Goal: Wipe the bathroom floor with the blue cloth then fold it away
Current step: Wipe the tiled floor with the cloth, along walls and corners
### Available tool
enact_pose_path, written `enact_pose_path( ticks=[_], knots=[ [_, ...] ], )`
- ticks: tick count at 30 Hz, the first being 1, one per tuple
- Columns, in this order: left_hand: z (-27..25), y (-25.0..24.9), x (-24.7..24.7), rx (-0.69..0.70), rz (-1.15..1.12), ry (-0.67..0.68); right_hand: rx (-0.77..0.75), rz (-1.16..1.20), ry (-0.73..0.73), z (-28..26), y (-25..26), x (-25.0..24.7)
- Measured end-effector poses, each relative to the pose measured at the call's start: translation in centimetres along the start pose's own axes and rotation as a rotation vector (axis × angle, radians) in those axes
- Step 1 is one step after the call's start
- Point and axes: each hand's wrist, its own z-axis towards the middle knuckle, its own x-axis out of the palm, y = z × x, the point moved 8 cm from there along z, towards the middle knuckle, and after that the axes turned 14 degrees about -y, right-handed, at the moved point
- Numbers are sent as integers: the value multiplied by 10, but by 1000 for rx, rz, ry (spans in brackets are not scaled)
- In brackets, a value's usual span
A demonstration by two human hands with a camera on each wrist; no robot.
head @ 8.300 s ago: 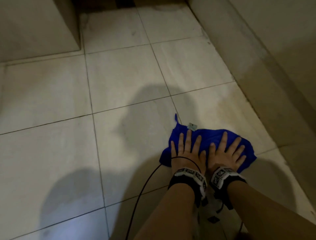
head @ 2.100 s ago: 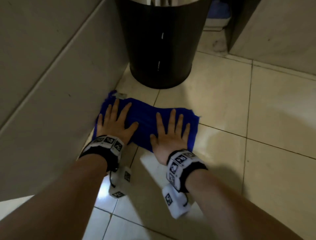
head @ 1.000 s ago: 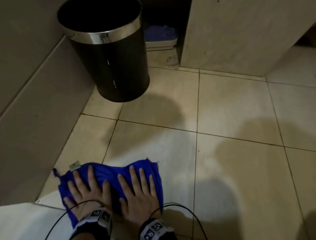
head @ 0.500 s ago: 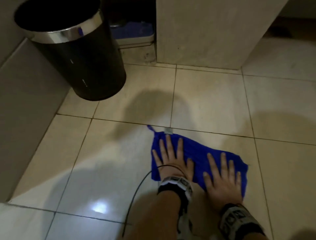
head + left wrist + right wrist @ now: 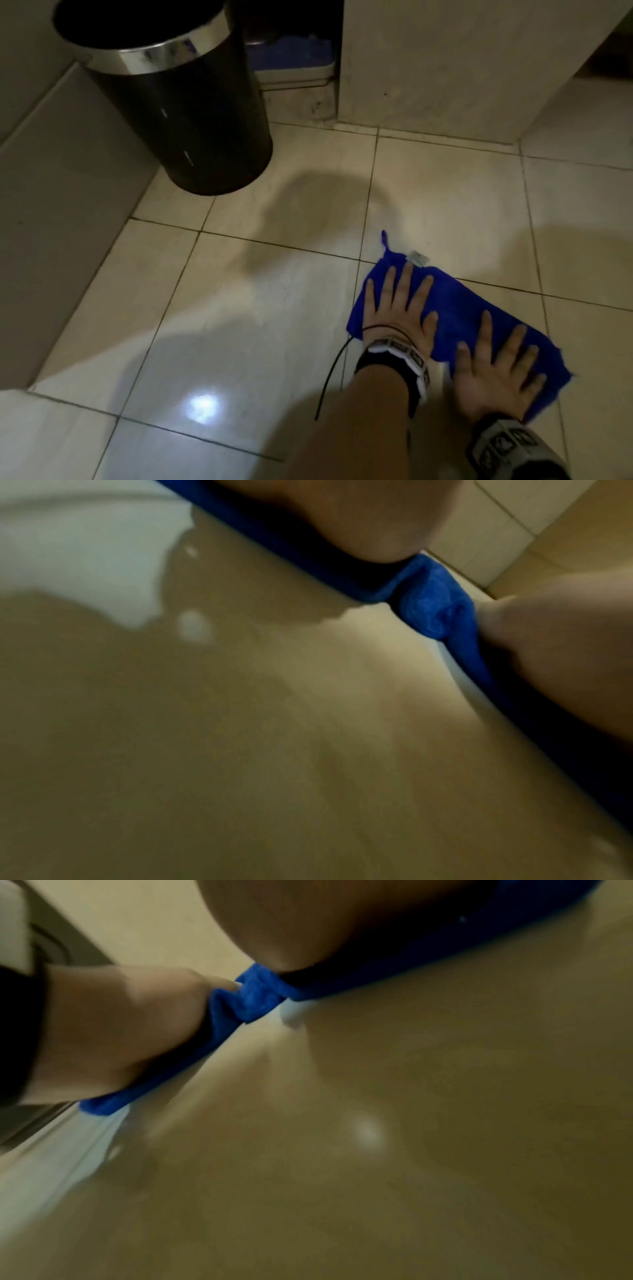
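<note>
- Fingers [image 5: 407, 284] of my left hand [image 5: 397, 308] are lying straight and spread, pressing flat on the far-left part of the cloth [image 5: 455, 308]; they are pinching nothing.
- Fingers of my right hand [image 5: 496, 373] are likewise fanning out straight, palm down on the cloth's near-right part.
- I am keeping both palms side by side on the cloth, with a strip of blue showing between them.
- From the left wrist view, the cloth [image 5: 435, 607] is bunching into a small fold between the heel of that hand and the right hand [image 5: 565, 647]; the picture is blurring.
- From the right wrist view, the same fold of cloth [image 5: 253, 999] is sitting between the two palms, with the left hand [image 5: 120, 1031] pressing its edge to the floor [image 5: 411, 1150].
- I am seeing the cloth lying flat on the floor [image 5: 239, 308], well to the near right of the bin [image 5: 178, 102], across a grout line.
- A pale tag [image 5: 418, 257] is sticking out at the cloth's far edge, the side facing away from me and nearer the bin's level.
- Left of it, a thin blue loop is pointing away from me.
- The bin is standing upright by the wall [image 5: 51, 205], dark with a shiny band at its rim.
- A black cable [image 5: 334, 373] is trailing from my left wrist over the floor, on the bin's side of my arm.
- Right of the bin, a pale pillar [image 5: 445, 61] is meeting the floor.
</note>
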Motion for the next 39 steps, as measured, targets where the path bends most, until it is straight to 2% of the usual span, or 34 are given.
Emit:
enact_pose_path(
  ticks=[5,9,14,19,23,26,31,35,39],
  knots=[
    [32,93,-34,-95,45,-89,-182,-16,6,0,89,7],
    [35,174,-61,-185,65,-217,-309,8,-27,-8,174,15],
    [15,277,-92,-294,81,-276,-421,26,-56,-43,274,27],
    [-28,378,-118,-412,104,-293,-580,47,-79,-96,359,41],
    [-29,440,-140,-462,114,-299,-662,61,-56,-117,417,50],
    [-10,455,-145,-480,112,-288,-681,114,-81,-118,440,54],
    [-2,446,-145,-525,142,-326,-694,79,-107,-115,445,56],
    [-8,439,-148,-491,184,-220,-756,77,-116,-117,438,56],
    [-47,402,-135,-447,214,-83,-798,111,-120,-137,392,55]
  ],
)
